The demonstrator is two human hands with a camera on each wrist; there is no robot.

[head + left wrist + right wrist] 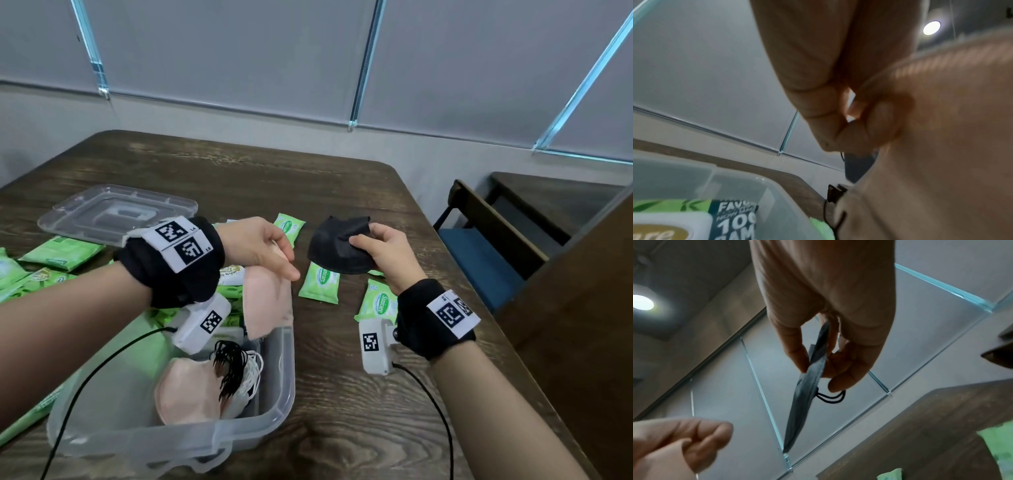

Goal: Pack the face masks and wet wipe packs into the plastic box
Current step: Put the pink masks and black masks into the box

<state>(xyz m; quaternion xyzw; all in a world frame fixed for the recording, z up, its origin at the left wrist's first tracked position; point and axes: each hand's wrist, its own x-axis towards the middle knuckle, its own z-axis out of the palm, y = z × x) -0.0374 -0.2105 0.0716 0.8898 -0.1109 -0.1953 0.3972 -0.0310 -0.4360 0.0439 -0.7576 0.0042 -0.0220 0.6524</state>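
My left hand pinches the top of a pink face mask, which hangs over the far right corner of the clear plastic box. The same pink face mask fills the right of the left wrist view, gripped by my left hand. My right hand holds a folded black face mask above the table, right of the box; the black face mask shows edge-on between thumb and fingers of my right hand. Another pink mask and ear loops lie in the box. Green wet wipe packs lie nearby.
The clear lid lies on the dark wooden table at the back left. More green wipe packs are spread at the left. A chair with a blue seat stands beyond the table's right edge.
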